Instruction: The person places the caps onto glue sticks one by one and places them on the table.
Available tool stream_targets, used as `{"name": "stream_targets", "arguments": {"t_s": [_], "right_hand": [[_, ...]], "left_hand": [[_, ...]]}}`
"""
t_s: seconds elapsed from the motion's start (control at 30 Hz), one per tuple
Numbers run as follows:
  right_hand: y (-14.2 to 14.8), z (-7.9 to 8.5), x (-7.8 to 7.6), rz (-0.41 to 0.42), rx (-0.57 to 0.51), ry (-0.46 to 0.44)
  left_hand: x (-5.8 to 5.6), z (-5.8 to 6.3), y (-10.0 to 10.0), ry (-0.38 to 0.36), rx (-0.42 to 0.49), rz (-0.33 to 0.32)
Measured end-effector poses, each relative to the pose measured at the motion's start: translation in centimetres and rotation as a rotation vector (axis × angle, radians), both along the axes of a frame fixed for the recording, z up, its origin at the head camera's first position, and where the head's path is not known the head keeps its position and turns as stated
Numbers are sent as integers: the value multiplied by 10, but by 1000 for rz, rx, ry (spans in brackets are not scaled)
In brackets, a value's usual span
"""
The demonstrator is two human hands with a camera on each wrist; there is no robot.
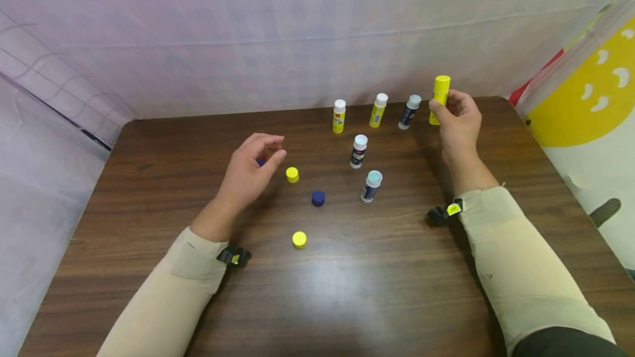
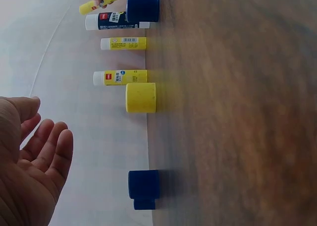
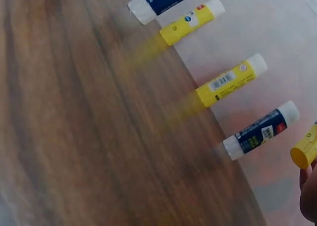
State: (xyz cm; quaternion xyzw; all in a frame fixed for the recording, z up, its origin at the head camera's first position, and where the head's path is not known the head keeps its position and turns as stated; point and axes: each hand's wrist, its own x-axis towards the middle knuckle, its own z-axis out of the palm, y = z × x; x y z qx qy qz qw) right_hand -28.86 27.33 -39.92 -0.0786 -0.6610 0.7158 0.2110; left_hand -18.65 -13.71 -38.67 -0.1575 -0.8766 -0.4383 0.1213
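R hand [image 1: 458, 117] pinches a yellow plastic glue stick w/ a yellow cap [image 1: 439, 99] between thumb and curled fingers, at the far right of the dark wood-grain table [image 1: 149, 191], just right of a back row of three more sticks: yellow stick w/ white cap and red label [image 1: 339, 116], yellow stick w/ white cap and barcode [image 1: 378, 109], dark blue stick w/ pale cap [image 1: 409, 112]. The held stick stands near upright, long axis vertical, cap pointing up, leaning a touch right; can't tell if its base touches the table, the hand hides it. Looks like the capped stick is being set into the row, so the next move calls for a straight lowering, then release w/o knocking the neighbour. L hand [image 1: 250, 169] hovers w/ fingers loosely curled, holding nothing, over a small dark blue cap [image 1: 260, 162]; wrist view shows the fingers relaxed, slightly apart. Loose caps nearby: yellow cap [image 1: 292, 174], dark blue round cap [image 1: 318, 198], second yellow cap [image 1: 299, 239]. Two uncapped-looking dark sticks w/ pale blue tops [image 1: 358, 151] [image 1: 371, 186] stand mid-table.
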Motion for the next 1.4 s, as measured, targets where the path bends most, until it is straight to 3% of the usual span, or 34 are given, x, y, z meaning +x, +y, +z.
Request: {"name": "stream_targets", "arguments": {"t_s": [0.43,0.7,1.1,1.4], "right_hand": [[6,-12,-12,-13,18,-26],[10,-16,-13,-11,62,-88],[15,-23,-17,-1,91,-129],[17,-27,-21,12,103,-157]], "left_hand": [[-1,-1,-3,-64,-43,-21],[-2,1,-5,-109,-65,-24],[-8,2,-11,-135,-89,14],[-10,1,-15,-194,-106,38]]}}
